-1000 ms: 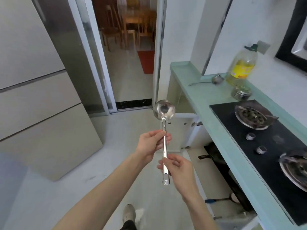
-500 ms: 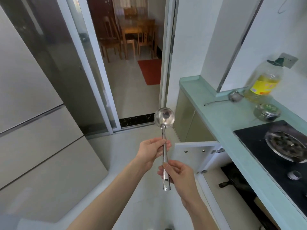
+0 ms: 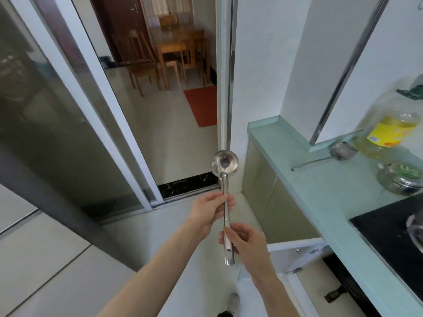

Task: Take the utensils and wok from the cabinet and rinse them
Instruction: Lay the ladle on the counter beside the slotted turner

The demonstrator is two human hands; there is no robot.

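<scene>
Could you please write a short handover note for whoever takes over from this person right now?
Left hand: pinches the ladle high on its handle.
Right hand: grips the handle near its lower end. The ladle stands upright, bowl on top, in front of the doorway.
Done: the ladle is out of the cabinet, whose door is open.
Second utensil lies on the green counter beside the oil bottle.
Left: a dark pan handle shows in the cabinet; take the wok out and rinse everything. No sink is in view.
</scene>
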